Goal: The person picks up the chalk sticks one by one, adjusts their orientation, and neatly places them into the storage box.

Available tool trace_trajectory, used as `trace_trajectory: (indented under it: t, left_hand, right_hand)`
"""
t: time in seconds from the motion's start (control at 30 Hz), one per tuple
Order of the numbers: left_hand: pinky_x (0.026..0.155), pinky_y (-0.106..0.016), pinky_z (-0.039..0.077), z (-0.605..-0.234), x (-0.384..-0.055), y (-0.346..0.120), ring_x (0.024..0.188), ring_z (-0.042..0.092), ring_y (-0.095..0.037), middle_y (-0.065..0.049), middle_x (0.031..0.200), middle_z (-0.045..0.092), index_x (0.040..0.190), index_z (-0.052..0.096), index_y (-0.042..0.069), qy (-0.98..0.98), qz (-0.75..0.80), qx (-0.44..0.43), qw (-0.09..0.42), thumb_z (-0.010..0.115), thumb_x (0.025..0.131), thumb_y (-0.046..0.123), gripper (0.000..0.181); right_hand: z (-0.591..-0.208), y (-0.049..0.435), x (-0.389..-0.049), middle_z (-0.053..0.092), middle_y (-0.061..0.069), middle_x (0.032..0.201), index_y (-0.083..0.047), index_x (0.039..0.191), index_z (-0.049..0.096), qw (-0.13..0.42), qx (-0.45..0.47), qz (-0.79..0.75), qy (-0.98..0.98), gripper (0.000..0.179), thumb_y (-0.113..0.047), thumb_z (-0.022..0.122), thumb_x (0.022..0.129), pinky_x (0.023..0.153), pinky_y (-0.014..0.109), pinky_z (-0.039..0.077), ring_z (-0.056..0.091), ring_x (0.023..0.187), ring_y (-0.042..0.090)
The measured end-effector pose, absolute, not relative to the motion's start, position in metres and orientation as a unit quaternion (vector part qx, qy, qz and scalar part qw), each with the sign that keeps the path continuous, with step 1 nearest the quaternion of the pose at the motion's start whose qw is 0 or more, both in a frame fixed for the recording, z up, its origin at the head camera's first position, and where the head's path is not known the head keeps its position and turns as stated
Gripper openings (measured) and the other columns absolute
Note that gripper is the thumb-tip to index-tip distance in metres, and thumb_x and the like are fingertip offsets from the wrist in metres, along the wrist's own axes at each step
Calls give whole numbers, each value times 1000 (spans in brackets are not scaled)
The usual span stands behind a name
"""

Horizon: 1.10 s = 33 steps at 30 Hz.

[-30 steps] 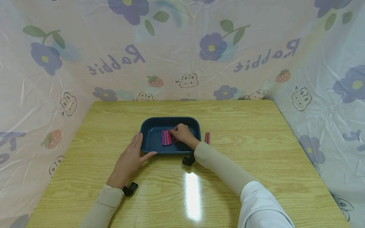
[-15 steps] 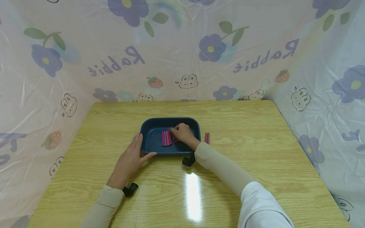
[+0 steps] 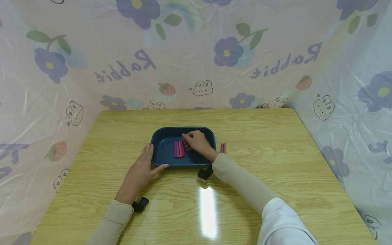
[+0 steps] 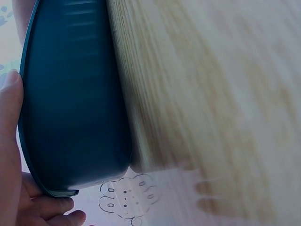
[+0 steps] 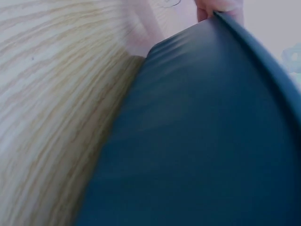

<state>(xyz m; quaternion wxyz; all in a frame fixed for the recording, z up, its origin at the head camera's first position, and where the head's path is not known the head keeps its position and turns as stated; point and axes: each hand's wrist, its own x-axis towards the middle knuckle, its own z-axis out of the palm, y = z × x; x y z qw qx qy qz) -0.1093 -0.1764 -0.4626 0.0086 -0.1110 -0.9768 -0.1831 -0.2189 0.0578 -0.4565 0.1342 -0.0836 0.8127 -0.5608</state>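
A dark blue rectangular tray rests on the wooden table. Inside it, several slim sticks in purple, lavender, red-orange and magenta lie side by side. My left hand rests against the tray's left end, fingers straight along the outside and thumb at the front rim. Over the tray's right half is my right hand, its fingers loosely bent beside the rightmost stick, nothing visibly lifted in them. Both wrist views mostly show the tray's outer front wall; the right fingers and the sticks are hidden there.
Two dusky red sticks lie on the table just right of the tray, partly behind the right forearm. A patterned curtain stands behind the table and along both sides. Each wrist wears a small black device.
My right hand has risen slightly, its fingertips drawing up from the stick's upper end. The left hand, tray and sticks stay where they were.
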Motion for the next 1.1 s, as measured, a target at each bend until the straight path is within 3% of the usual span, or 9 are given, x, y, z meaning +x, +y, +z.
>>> trace_trajectory:
  t: [0.2, 0.47, 0.8, 0.93, 1.1]
  left_hand:
    - [101, -52, 33, -462, -109, -176, 138, 16, -32, -19, 152, 12, 149, 8, 4, -977, -181, -114, 14, 48, 81, 69, 102]
    - [99, -52, 35, -460, -108, -176, 138, 18, -33, -19, 152, 12, 149, 8, 3, -976, -181, -119, 14, 47, 81, 70, 103]
    - [99, -52, 35, -458, -108, -176, 138, 16, -33, -19, 153, 12, 149, 9, 3, -976, -184, -118, 13, 51, 82, 66, 101]
    - [100, -52, 34, -458, -108, -176, 138, 16, -32, -19, 152, 13, 149, 9, 3, -976, -184, -118, 12, 52, 82, 66, 102]
    - [99, -53, 35, -459, -109, -176, 138, 16, -33, -20, 152, 13, 149, 8, 3, -974, -190, -121, 12, 52, 82, 66, 102]
  right_hand:
    - [-450, 68, -219, 67, 15, 79, 8, 94, 67, 134, -93, -591, 790, 40, -30, 53, 96, 62, 39, 56, 66, 66, 22]
    - [-429, 95, -215, 62, 31, 98, 14, 104, 62, 141, -71, -638, 754, 46, -30, 53, 96, 73, 45, 54, 65, 80, 35]
    - [-416, 140, -213, 61, 29, 99, 13, 106, 61, 112, -61, -637, 760, 46, -31, 51, 97, 69, 38, 56, 65, 74, 24]
    - [-416, 161, -211, 61, 26, 97, 13, 107, 60, 107, -54, -625, 771, 49, -34, 50, 97, 73, 42, 55, 64, 81, 30]
    - [-417, 186, -208, 58, 31, 105, 10, 108, 60, 115, -42, -607, 785, 47, -34, 49, 97, 79, 49, 51, 61, 91, 39]
